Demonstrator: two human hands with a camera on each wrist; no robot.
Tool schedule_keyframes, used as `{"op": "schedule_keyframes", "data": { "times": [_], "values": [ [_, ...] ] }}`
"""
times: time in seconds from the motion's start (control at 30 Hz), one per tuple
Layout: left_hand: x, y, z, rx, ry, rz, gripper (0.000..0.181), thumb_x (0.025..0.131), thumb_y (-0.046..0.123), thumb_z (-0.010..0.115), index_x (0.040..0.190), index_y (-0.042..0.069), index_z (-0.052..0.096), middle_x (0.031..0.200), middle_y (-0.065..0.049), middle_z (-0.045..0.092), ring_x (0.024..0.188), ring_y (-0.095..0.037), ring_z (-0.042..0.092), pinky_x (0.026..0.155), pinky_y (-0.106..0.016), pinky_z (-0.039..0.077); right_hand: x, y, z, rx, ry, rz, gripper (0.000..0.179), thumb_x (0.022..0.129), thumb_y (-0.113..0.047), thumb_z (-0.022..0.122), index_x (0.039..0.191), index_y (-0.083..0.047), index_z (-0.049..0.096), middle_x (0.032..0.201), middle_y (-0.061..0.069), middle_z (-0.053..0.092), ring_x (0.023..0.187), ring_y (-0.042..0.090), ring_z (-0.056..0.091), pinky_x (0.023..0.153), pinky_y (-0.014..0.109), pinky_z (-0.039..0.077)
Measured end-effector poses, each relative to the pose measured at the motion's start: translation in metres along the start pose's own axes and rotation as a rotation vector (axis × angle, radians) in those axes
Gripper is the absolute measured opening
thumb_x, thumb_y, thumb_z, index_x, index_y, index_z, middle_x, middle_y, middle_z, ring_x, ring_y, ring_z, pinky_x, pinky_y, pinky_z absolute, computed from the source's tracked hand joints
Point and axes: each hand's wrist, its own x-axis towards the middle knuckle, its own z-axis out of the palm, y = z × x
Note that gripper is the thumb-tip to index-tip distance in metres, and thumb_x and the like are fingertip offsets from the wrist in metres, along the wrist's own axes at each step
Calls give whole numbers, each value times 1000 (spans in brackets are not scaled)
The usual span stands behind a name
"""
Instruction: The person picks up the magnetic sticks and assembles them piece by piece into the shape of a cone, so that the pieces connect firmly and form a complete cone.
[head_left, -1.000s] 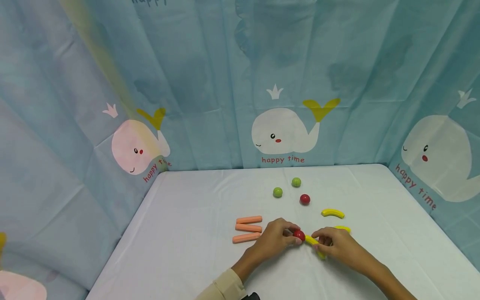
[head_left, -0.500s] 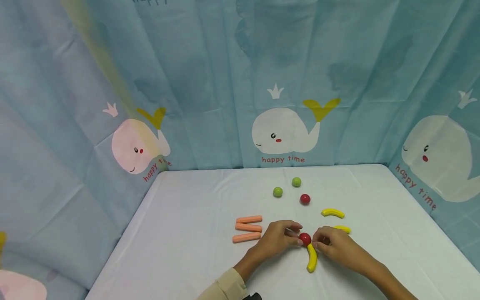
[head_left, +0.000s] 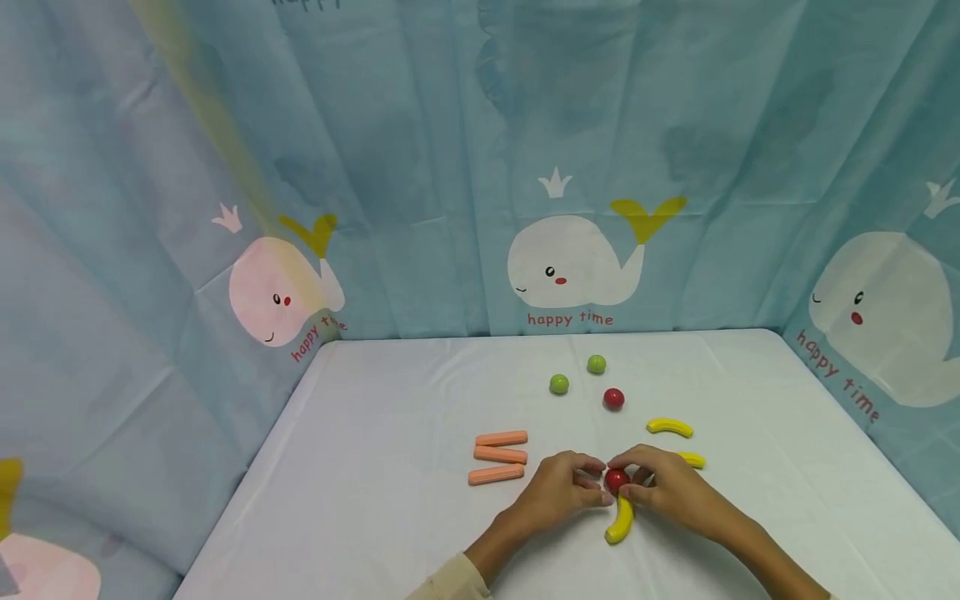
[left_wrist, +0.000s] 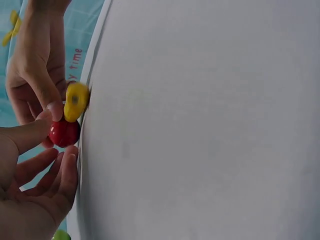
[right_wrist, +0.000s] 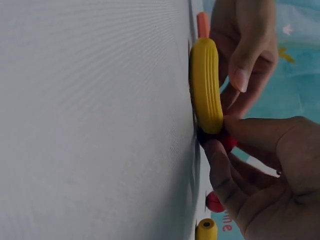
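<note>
A shiny red ball (head_left: 617, 480) lies between my two hands on the white-covered table. My right hand (head_left: 675, 492) pinches it between thumb and index finger from the right. Just left of it, my left hand (head_left: 558, 493) has its thumb and fingers spread loosely apart, with the fingertips right at the ball. One end of a yellow toy banana (head_left: 620, 523) meets the near side of the ball, and its other end points toward me. In the right wrist view, the ridged banana (right_wrist: 206, 85) covers much of the ball.
Beyond the hands sit another red ball (head_left: 613, 399) and two green balls (head_left: 558, 383). Two more bananas (head_left: 670, 427) lie at the right, one partly hidden by my right hand. Three orange ridged sticks (head_left: 500, 454) lie left. A whale-print curtain (head_left: 435, 275) walls the table.
The red ball has shifted slightly right, and the banana has swung round to point toward me. My right hand has let go of the banana and taken hold of the ball; my left hand has loosened.
</note>
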Motion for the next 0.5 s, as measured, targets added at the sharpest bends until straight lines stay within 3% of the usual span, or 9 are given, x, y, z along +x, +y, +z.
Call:
{"op": "schedule_keyframes", "data": {
  "times": [0.17,0.33,0.5],
  "values": [
    [-2,1,5,52,-16,14,42,85,21,91,123,8,77,102,9,72,84,5,65,75,-16,54,-4,0,1,-9,59,53,41,90,-24,85,123,-4,73,109,1,72,83,3,66,71,23,57],
    [-1,2,8,132,-9,42,45,83,15,93,124,7,77,98,10,70,82,4,63,75,-15,53,-8,-2,4,42,86,150,36,88,-20,87,117,-1,75,106,4,71,82,8,70,68,23,57],
    [-2,0,7,74,38,66,39,86,8,88,123,4,76,100,5,74,89,0,67,82,-17,55,-11,-4,5,100,76,216,39,87,-18,87,119,1,74,105,6,75,82,13,72,67,25,57]
  ]
}}
